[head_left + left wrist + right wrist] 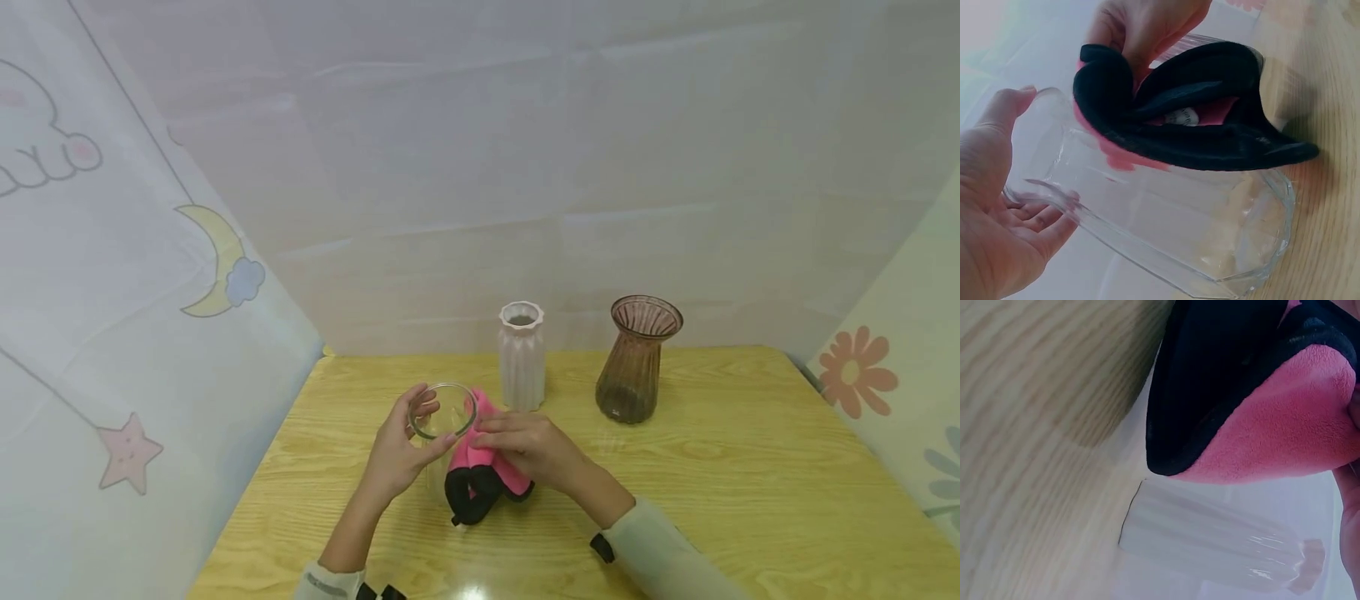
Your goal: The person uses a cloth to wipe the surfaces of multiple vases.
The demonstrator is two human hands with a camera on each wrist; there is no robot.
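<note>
My left hand (403,443) grips the vase (1172,206), my right hand (534,450) the cloth (482,454). Step: apparently wiping; next move requires the vase steady.

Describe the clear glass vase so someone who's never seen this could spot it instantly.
Start at the wooden table and find the left hand, which holds the clear glass vase near its top. A pink cloth with black edging is at its right. Unlike the white vase and purplish-brown vase behind, this one is colourless.
</note>
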